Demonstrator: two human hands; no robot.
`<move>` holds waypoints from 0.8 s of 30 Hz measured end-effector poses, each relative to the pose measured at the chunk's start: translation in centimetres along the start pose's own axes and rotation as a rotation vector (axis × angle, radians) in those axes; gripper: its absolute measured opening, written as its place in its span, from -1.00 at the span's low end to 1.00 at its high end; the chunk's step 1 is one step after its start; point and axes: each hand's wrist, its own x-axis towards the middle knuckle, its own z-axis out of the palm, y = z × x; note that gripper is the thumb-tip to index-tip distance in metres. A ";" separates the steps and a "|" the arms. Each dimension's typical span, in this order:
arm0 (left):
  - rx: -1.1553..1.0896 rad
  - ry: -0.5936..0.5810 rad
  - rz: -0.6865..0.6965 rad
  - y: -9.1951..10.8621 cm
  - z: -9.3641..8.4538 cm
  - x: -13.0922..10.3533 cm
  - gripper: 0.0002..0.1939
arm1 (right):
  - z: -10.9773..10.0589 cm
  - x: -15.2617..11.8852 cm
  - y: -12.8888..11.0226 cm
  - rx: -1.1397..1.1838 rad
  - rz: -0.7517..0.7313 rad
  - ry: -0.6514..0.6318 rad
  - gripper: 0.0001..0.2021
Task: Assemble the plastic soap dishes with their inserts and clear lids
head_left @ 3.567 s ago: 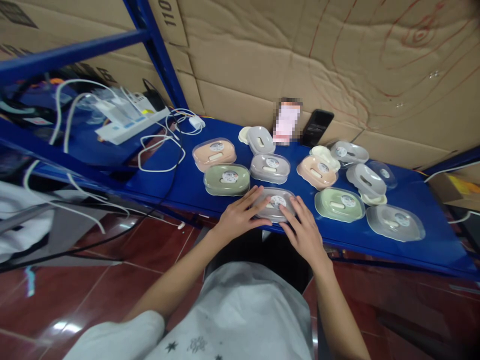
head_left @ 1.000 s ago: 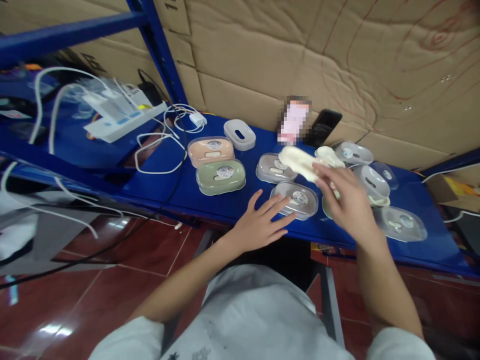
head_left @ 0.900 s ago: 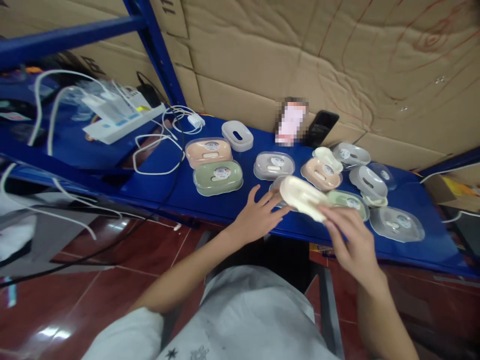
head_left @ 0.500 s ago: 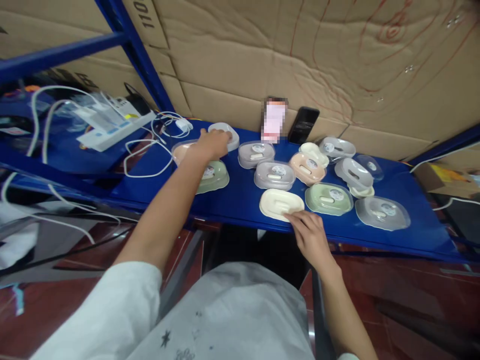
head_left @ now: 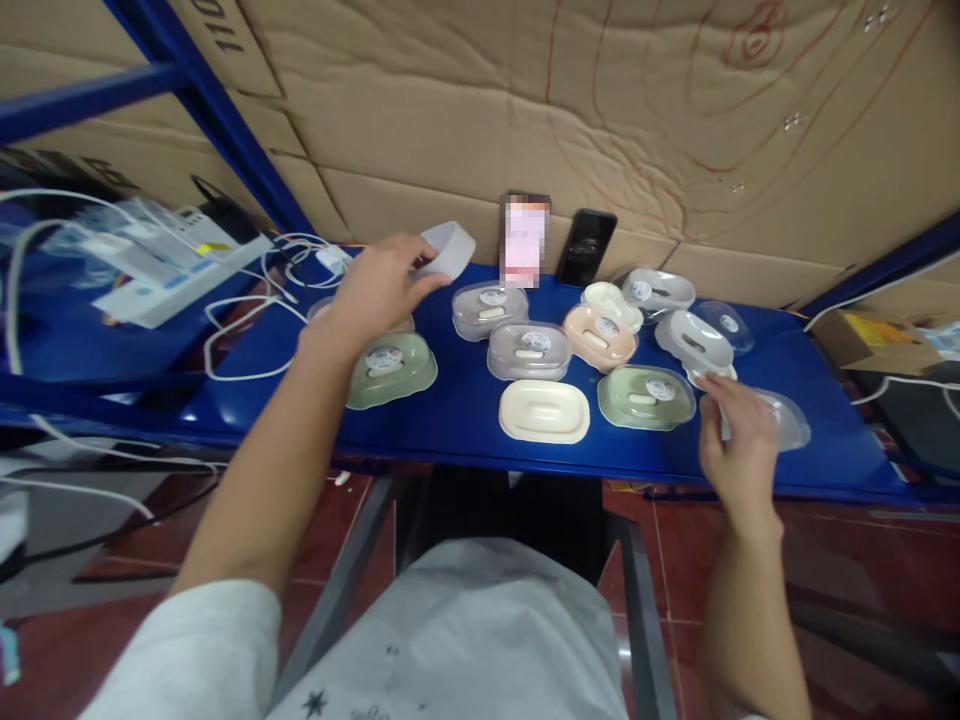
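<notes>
My left hand [head_left: 386, 285] grips a light grey dish [head_left: 448, 252] by its near edge, tilted at the back of the blue table. A green lidded box [head_left: 394, 370] lies in front of that wrist. My right hand [head_left: 739, 435] is over the clear-lidded grey box [head_left: 787, 420] at the right, fingers at the edge of a cream piece under a grey dish [head_left: 696, 342]; its hold is unclear. A cream dish [head_left: 544, 411] lies at the front middle. Near it are grey lidded boxes [head_left: 529, 350], a peach one [head_left: 600, 335] and a green one [head_left: 646, 397].
Two phones, one blurred [head_left: 524, 240] and one dark [head_left: 589, 247], lean against the cardboard wall [head_left: 420, 120]. A power strip [head_left: 172, 280] with white cables is at the left. Blue shelf posts [head_left: 217, 110] rise there. An open carton [head_left: 877, 345] stands at the right.
My left hand has lifted and tilted the grey dish. My right hand has left the cream dish, now lying straighter, and moved right to the grey boxes. The view has shifted slightly.
</notes>
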 end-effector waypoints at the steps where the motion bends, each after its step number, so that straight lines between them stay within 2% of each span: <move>1: -0.049 0.103 0.065 1.7 -0.5 -1.9 -0.44 | 0.1 1.5 0.9 -0.034 0.003 -0.020 -0.61; 2: -0.086 0.179 0.119 3.6 -0.8 -4.0 -0.50 | 0.5 3.1 1.7 -0.075 0.009 -0.052 -0.62; 4: -0.105 0.240 0.197 7.5 -0.9 -8.5 -0.67 | 1.9 6.7 2.9 -0.162 0.030 -0.139 -0.62; 6: -0.086 0.226 0.297 10.7 -0.4 -12.9 -0.81 | 3.5 9.9 4.1 -0.227 0.074 -0.216 -0.57; 7: -0.082 0.213 0.341 11.8 0.1 -14.8 -0.80 | 4.2 11.2 4.9 -0.254 0.117 -0.258 -0.54; 10: -0.088 0.243 0.390 13.1 2.0 -18.8 -0.71 | 5.0 13.0 7.4 -0.296 0.250 -0.336 -0.51; 12: -0.080 0.266 0.390 12.8 3.4 -20.1 -0.69 | 4.6 12.6 8.3 -0.296 0.267 -0.321 -0.53; 14: -0.057 0.283 0.378 12.2 4.7 -20.7 -0.70 | 3.7 11.4 7.9 -0.291 0.233 -0.269 -0.51; 17: -0.021 0.287 0.342 11.3 6.1 -20.8 -0.71 | 1.9 8.3 4.3 -0.288 0.173 -0.145 -0.49; 20: -0.001 0.243 0.273 10.3 6.5 -20.8 -0.66 | 0.6 4.0 -2.1 -0.234 0.059 -0.064 -0.59; 22: -0.002 0.176 0.223 9.7 6.4 -20.9 -0.58 | 0.5 1.0 -6.6 -0.099 -0.068 -0.112 -0.66; 24: -0.009 0.134 0.191 9.1 6.2 -21.1 -0.53 | 1.1 -1.3 -10.3 0.045 -0.170 -0.192 -0.60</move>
